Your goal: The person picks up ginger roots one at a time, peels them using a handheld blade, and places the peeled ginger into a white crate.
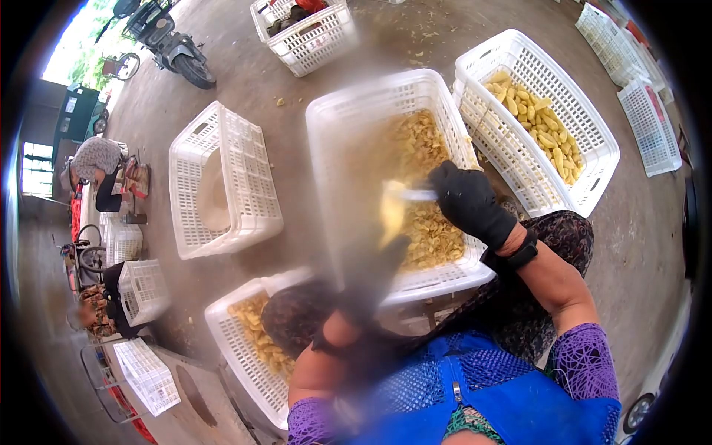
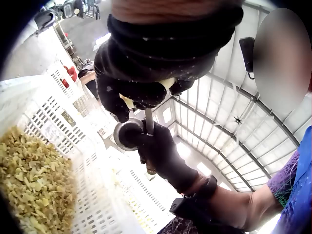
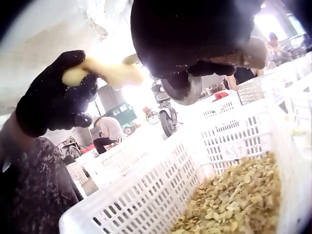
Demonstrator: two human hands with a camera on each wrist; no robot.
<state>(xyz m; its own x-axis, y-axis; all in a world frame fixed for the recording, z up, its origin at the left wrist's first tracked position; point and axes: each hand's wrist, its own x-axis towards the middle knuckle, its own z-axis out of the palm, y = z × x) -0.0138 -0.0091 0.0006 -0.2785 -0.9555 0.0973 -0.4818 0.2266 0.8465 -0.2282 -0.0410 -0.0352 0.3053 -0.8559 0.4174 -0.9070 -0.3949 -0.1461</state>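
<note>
My gloved left hand (image 1: 374,271), blurred in the head view, grips a pale yellow peeled piece (image 1: 391,211). The right wrist view shows this piece (image 3: 114,73) as long and knobbly, sticking out past the left fingers. My right hand (image 1: 471,204), also in a black glove, holds a knife with a wooden handle (image 3: 251,54); its narrow blade (image 1: 419,195) points at the piece. A round metal guard (image 2: 127,135) sits at the right thumb. Both hands are above a white crate (image 1: 445,288) holding thin yellowish shavings (image 1: 426,144).
At the right stands a white crate (image 1: 604,148) of yellow peeled pieces (image 1: 538,122); another crate (image 1: 222,319) with similar pieces is at lower left. A crate (image 1: 230,178) with a round pale object stands left. Farther off are seated people (image 1: 96,159) and a motorcycle (image 1: 167,44).
</note>
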